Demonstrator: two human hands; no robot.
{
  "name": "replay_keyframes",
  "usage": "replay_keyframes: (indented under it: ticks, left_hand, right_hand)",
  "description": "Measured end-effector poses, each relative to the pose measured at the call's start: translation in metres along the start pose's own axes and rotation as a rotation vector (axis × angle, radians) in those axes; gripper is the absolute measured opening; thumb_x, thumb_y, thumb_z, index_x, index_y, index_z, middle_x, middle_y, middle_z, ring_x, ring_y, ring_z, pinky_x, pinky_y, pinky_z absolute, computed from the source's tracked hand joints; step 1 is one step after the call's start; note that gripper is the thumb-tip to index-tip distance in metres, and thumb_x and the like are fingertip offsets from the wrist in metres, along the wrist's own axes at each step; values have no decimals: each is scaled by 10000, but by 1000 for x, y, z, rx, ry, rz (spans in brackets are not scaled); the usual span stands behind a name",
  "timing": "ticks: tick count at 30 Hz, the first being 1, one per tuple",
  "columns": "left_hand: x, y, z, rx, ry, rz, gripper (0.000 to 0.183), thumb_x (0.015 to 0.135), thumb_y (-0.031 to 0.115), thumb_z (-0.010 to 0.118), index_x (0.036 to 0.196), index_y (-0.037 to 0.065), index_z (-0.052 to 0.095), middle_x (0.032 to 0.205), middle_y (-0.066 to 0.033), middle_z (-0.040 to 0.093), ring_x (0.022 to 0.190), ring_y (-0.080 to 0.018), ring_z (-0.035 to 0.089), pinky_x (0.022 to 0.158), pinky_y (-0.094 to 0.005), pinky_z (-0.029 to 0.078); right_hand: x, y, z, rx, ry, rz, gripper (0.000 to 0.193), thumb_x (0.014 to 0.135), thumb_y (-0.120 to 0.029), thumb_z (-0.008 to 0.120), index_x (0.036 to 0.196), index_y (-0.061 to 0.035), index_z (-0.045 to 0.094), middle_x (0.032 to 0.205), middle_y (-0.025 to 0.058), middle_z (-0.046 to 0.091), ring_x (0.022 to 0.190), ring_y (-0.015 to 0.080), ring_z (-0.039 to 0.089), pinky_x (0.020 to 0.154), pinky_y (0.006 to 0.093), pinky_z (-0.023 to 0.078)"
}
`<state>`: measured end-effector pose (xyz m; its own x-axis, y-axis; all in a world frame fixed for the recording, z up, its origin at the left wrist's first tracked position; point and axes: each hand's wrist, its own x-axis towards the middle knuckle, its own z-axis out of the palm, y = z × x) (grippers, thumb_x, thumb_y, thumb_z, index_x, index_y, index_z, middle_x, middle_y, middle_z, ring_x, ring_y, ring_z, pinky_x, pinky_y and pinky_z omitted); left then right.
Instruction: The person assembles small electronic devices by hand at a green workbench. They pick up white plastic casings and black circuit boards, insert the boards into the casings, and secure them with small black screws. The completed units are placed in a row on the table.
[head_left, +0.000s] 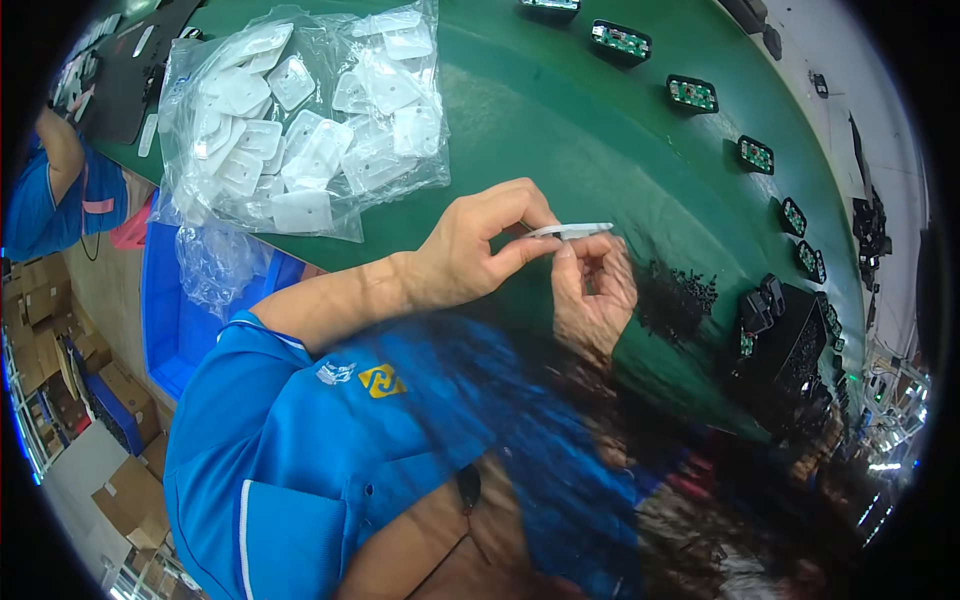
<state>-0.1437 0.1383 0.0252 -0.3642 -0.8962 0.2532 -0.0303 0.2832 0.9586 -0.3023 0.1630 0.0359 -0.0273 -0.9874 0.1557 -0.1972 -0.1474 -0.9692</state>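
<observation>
Between my two hands is a thin white plastic cover (585, 229), seen nearly edge-on above the green tabletop. My left hand (470, 245) pinches its left end between thumb and forefinger. My right hand (597, 290) is closed at its underside, thumb tip pressed up near the middle. Whether a small part sits between the right fingertips and the cover cannot be made out. Just right of my right hand lies a heap of tiny black parts (685, 295), partly blurred by strands of dark hair. A clear plastic bag (350, 215) with several similar white covers lies beyond my left hand.
Black housings with green circuit boards (692, 94) stand in a curved row along the green table's (560, 130) far right side. A black box (790, 345) is at the right. Below the table's left edge sits a blue bin (170, 330). Another person's blue sleeve (35, 205) shows far left.
</observation>
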Motion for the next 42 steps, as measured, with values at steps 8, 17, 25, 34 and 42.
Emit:
replay_keyframes:
  ticks: [8,17,25,34,42]
  left_hand:
    - [-6,3,7,-119,14,-19,90,875,4,607,928,-4,535,943,-104,548,843,-163,603,712,-270,509]
    - [-5,8,8,-455,10,-275,77,909,24,565,920,-18,501,931,-86,526,817,-158,619,710,-275,536]
    - [-3,9,5,-337,-41,-329,92,908,30,575,937,-22,504,939,-88,545,809,-156,629,710,-266,528]
    - [14,-5,-19,-373,79,-495,109,947,33,469,1019,-36,513,851,-110,648,679,-150,662,659,-263,538]
    - [37,-33,-45,370,100,-185,72,876,4,533,946,19,522,800,-138,594,676,-258,619,606,-353,495]
  right_hand:
    - [-10,2,-3,-322,29,-207,145,770,13,676,805,-33,544,701,20,505,510,81,424,426,241,328]
    - [2,-1,-29,-185,-35,-83,344,780,-135,756,1049,-24,572,993,41,510,699,81,400,559,214,326]
    - [11,-7,-27,132,-182,287,154,811,-3,678,845,-24,529,791,-28,476,635,4,379,523,174,316]
    - [35,11,-24,267,-280,567,216,820,-37,708,905,-24,509,855,27,538,708,53,498,615,195,410]
    - [188,20,28,-578,-34,-561,363,734,-182,755,1031,-45,598,1060,107,581,932,278,558,817,366,463]
